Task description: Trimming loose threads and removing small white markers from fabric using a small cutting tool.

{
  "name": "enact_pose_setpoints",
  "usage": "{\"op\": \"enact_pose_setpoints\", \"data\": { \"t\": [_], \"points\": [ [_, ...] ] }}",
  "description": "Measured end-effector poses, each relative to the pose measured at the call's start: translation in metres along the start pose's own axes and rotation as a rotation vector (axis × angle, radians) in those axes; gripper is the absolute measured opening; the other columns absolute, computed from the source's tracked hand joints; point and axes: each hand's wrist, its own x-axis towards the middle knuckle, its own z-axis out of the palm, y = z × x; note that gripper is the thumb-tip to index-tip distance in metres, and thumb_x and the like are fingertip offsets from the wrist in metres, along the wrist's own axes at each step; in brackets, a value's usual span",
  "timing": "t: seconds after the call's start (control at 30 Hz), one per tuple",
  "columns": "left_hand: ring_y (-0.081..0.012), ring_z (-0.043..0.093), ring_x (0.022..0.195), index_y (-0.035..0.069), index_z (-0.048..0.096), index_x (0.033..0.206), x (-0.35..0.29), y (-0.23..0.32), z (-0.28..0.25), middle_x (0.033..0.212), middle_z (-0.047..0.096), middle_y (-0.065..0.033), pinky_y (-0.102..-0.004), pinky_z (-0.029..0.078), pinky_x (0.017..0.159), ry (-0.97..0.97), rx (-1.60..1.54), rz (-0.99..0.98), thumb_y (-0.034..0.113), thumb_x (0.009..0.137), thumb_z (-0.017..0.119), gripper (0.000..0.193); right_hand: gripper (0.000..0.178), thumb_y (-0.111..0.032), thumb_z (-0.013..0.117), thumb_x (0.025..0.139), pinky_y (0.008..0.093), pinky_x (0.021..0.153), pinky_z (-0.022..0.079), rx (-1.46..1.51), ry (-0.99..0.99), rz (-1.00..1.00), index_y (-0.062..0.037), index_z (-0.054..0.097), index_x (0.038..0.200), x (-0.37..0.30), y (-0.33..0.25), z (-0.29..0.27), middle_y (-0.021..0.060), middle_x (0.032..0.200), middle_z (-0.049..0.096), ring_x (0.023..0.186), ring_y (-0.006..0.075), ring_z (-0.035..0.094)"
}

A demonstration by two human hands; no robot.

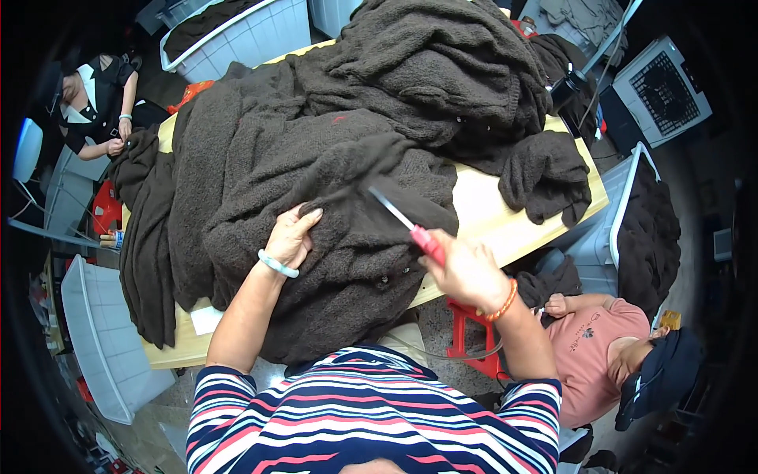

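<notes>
Left hand (290,238): thumb and fingers pinching a fold of the dark brown garment (316,304)
Right hand (470,272): fingers wrapped round the handle of a red-handled tool (422,237); its thin metal shaft points up and left over the cloth, contact at the tip unclear
Garment's place: spread across the near side of the pale wooden table (478,217) and hanging over its near edge, small buttons showing
Writing on shirt: dark lettering beside a dark motif on the co-worker's pink shirt (588,347)
Red mark (339,118): on brown cloth beyond the left hand, too small to read
</notes>
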Motion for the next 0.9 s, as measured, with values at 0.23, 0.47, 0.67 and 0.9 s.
{"op": "enact_pose_setpoints", "data": {
  "t": [0.23, 0.47, 0.67, 0.9],
  "points": [
    [-0.0182, 0.063, 0.108, -0.003, 0.061, 0.117, -0.017, -0.001, -0.010, 0.115, 0.067, -0.0106, -0.0328, 0.050, 0.098, -0.021, -0.024, -0.013, 0.007, 0.096, 0.061, 0.024, 0.033, -0.029, 0.066, 0.087, 0.0485, 0.072, 0.053, -0.060, 0.080, -0.013, -0.0069, 0.061, 0.111, 0.015, 0.016, -0.015, 0.0205, 0.079, 0.068, 0.078, 0.0423, 0.067],
    [-0.0202, 0.063, 0.109, -0.003, 0.057, 0.122, -0.035, 0.032, 0.003, 0.118, 0.065, -0.0123, -0.0369, 0.052, 0.098, 0.011, -0.085, 0.027, 0.008, 0.095, 0.062, 0.030, 0.035, -0.029, 0.065, 0.087, 0.0479, 0.070, 0.053, 0.054, -0.178, -0.289, -0.0111, 0.058, 0.116, -0.008, -0.026, -0.007, 0.0199, 0.075, 0.067, 0.072, 0.0398, 0.067],
    [-0.0208, 0.068, 0.097, -0.005, 0.056, 0.121, -0.083, 0.127, -0.034, 0.115, 0.066, -0.0140, -0.0352, 0.056, 0.089, 0.131, 0.140, 0.228, 0.007, 0.095, 0.058, 0.029, 0.039, -0.026, 0.064, 0.090, 0.0464, 0.074, 0.052, 0.102, -0.019, -0.087, -0.0125, 0.056, 0.126, -0.004, 0.002, -0.013, 0.0207, 0.082, 0.068, 0.081, 0.0411, 0.066],
    [-0.0216, 0.063, 0.088, 0.002, 0.062, 0.112, -0.046, 0.111, -0.010, 0.097, 0.064, -0.0106, -0.0327, 0.051, 0.079, 0.400, 1.531, 0.757, 0.003, 0.087, 0.065, 0.026, 0.038, -0.020, 0.066, 0.089, 0.0465, 0.073, 0.052, 0.237, 0.096, -0.096, -0.0082, 0.056, 0.124, 0.008, 0.019, 0.007, 0.0222, 0.085, 0.067, 0.083, 0.0431, 0.065]
  ]
}}
